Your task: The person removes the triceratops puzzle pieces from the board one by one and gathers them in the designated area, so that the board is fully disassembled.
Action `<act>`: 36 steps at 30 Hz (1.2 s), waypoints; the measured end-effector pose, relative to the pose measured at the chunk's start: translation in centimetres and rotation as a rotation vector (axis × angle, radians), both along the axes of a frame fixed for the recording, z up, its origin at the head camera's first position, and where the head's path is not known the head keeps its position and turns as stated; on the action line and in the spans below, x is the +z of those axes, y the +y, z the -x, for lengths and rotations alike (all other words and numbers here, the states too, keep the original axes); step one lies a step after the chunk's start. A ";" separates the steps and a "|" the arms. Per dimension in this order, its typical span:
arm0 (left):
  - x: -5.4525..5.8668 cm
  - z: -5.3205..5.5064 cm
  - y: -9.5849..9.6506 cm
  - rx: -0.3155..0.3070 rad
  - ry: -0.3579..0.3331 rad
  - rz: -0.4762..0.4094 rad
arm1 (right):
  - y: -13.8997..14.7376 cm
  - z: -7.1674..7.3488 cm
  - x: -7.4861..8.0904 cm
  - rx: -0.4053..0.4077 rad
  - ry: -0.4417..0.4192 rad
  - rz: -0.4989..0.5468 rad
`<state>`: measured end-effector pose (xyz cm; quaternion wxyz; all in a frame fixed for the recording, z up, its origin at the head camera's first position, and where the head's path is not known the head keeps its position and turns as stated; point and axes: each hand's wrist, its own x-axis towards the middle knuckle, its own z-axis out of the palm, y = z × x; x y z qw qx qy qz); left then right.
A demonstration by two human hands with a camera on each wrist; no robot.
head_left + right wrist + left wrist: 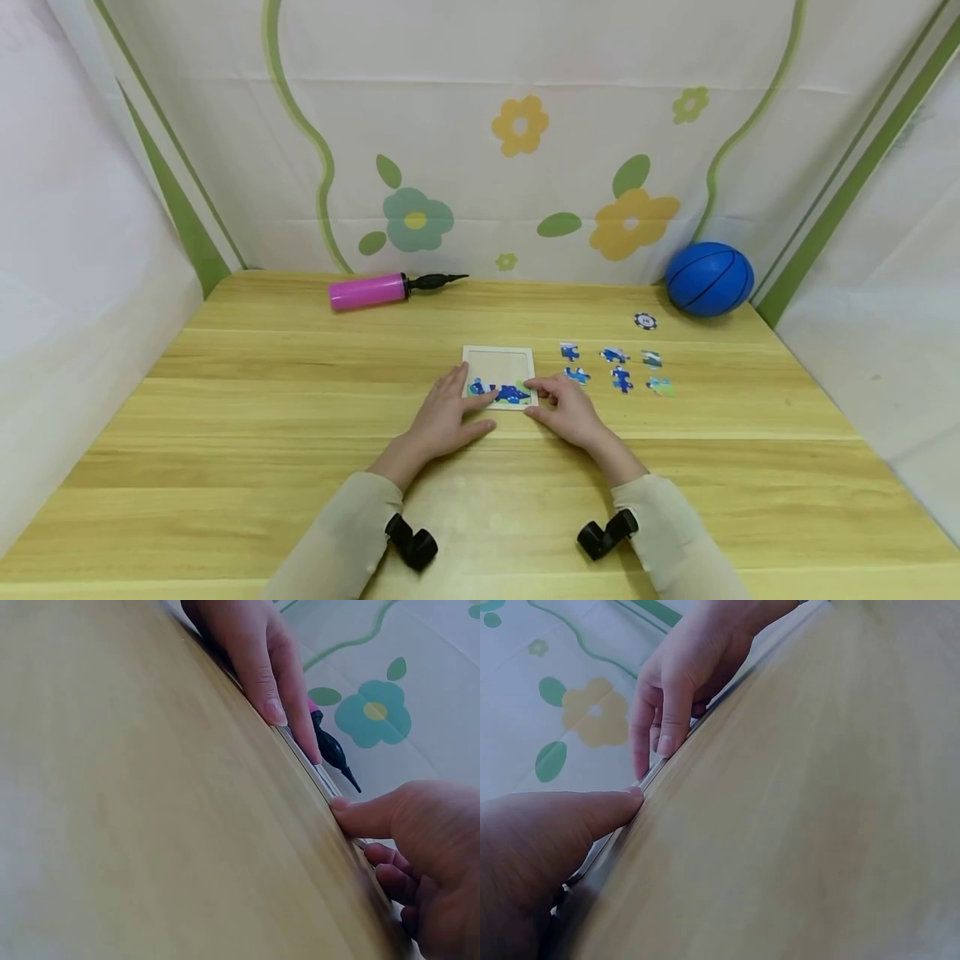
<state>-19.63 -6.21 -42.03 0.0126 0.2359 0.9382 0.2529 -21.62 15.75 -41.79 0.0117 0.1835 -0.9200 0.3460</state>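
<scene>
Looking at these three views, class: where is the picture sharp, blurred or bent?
Head view: evenly lit, sharp on the puzzle tray, table edges bowed by the wide lens. Left wrist view: table blurred up close. Right wrist view: near table soft, left hand clearer.

Pink pump (367, 292), blue ball (708, 279), blue-patterned puzzle pieces (615, 367), flowered backdrop (525, 125)

The setting is a staged recording booth: a light wooden worktop (300, 433) enclosed on three sides by floral cloth (525, 150). Behind the worktop's far edge the cloth hangs as backdrop; white sheets flank it.
</scene>
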 end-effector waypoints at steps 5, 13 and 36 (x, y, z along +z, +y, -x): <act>0.0 -0.1 0.1 -0.009 0.030 0.033 | -0.2 0.1 0.3 -0.025 -0.027 -0.026; 0.0 -0.1 0.2 -0.002 0.031 0.044 | -0.5 0.3 0.5 -0.014 -0.021 -0.053; 0.1 -0.1 0.2 -0.001 0.022 0.025 | -0.7 0.2 0.3 -0.018 -0.040 0.189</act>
